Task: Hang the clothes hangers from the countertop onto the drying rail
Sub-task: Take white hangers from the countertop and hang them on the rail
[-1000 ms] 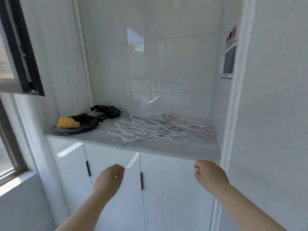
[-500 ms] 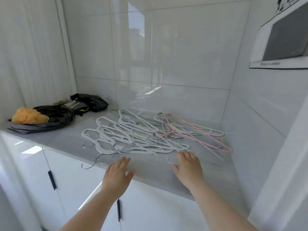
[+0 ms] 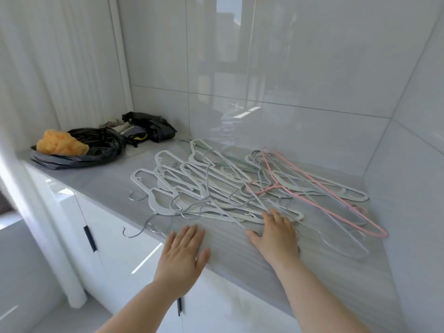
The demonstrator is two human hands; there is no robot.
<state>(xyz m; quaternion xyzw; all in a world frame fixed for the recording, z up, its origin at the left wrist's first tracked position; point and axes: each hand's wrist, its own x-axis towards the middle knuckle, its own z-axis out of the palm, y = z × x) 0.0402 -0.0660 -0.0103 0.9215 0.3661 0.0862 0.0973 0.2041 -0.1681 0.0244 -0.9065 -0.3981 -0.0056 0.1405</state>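
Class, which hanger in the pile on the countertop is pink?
The thin wire hanger at the right edge of the pile; the rest are white, grey or pale green.

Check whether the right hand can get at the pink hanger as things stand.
Probably yes: the pink hanger lies on top of the hanger pile just beyond the open right hand, with nothing covering it.

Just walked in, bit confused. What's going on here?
A person reaches with both bare hands toward a tangled pile of thin white, grey and pink clothes hangers on the grey countertop. The right hand touches the pile's near edge with straight fingers; the left hand is open at the countertop's front. No hanger is lifted yet.
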